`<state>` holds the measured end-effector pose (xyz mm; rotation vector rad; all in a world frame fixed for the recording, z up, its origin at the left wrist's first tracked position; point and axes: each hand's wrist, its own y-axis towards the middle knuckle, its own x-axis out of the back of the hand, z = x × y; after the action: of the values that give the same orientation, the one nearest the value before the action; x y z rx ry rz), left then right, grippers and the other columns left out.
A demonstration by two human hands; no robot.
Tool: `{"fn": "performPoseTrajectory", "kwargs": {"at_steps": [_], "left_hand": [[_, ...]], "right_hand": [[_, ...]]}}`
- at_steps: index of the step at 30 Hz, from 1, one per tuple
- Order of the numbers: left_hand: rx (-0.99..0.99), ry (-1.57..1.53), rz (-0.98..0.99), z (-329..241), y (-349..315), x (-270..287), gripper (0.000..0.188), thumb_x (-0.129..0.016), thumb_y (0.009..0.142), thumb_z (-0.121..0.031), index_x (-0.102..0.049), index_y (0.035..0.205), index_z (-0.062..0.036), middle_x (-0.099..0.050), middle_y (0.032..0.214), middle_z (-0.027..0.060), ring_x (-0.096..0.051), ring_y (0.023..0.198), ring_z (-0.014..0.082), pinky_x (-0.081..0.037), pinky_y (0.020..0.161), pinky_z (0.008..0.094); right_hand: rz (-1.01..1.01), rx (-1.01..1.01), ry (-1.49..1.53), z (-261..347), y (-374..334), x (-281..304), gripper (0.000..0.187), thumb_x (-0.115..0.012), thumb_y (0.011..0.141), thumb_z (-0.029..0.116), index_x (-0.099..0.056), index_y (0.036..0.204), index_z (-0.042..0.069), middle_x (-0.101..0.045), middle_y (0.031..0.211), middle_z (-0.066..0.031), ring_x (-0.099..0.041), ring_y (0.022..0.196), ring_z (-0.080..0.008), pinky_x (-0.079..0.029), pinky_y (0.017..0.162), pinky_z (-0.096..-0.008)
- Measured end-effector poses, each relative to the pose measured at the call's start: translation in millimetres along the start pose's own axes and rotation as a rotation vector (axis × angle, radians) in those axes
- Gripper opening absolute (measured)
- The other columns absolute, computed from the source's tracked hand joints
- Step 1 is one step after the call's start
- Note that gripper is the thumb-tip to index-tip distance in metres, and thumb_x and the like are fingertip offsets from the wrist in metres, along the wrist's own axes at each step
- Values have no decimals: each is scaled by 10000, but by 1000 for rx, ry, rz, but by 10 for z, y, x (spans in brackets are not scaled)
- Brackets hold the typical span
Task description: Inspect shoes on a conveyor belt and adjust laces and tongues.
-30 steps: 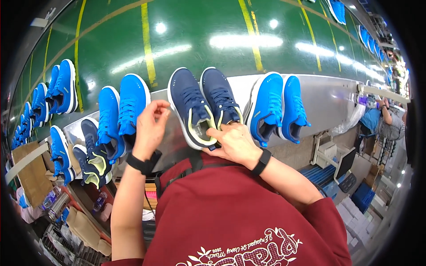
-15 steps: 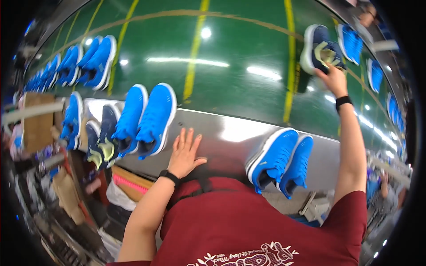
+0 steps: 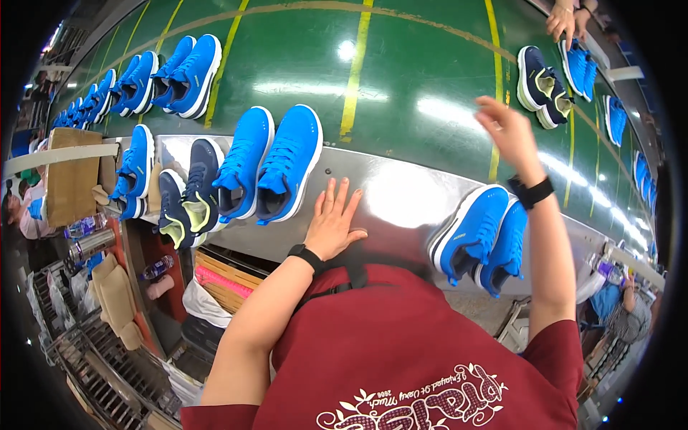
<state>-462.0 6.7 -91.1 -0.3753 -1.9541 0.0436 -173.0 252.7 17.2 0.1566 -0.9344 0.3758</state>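
My left hand (image 3: 333,223) lies flat on the metal ledge (image 3: 358,161), fingers spread, holding nothing. Just left of it stands a pair of blue sneakers (image 3: 292,161), with navy sneakers (image 3: 204,179) with pale yellow linings beyond. In the air over the green conveyor belt (image 3: 401,79), my right hand (image 3: 510,136) is empty, its fingers stretched out. Farther off to the right, another navy pair (image 3: 534,79) rests on the belt, apart from that hand. Below my right wrist, two blue sneakers (image 3: 473,229) sit on the ledge, partly over its near edge.
Another person's hands (image 3: 562,20) are at blue sneakers (image 3: 577,68) at the far right. More blue pairs (image 3: 190,75) line the belt at the left. A cardboard box (image 3: 75,175) and a pale bar (image 3: 61,159) stand left of the ledge; a wire rack (image 3: 93,358) is below.
My right hand has let go of the navy sneaker, which now stands beside its mate on the belt, and has drawn back toward me. My left hand stays on the ledge.
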Motion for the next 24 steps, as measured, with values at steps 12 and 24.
{"fn": "performPoseTrajectory", "kwargs": {"at_steps": [12,24], "left_hand": [[-266,-94,-485,612,-615,1244,214,-729,730,-77,-601,901,-70,-606,881,67,-589,802,249,-456,704,366],[86,-754,-291,962,-200,1144,337,-525,910,-7,-485,1243,30,-589,1105,168,-604,959,235,-503,835,341]], "right_hand": [[161,-147,460,1769,-1072,-1976,704,-672,836,159,-319,1434,47,-509,1324,-244,-531,1199,-333,-437,971,-368],[0,-428,359,2366,-1013,-2429,737,-572,755,-37,-236,1411,-43,-427,1325,-314,-533,1078,-478,-475,874,-481]]}}
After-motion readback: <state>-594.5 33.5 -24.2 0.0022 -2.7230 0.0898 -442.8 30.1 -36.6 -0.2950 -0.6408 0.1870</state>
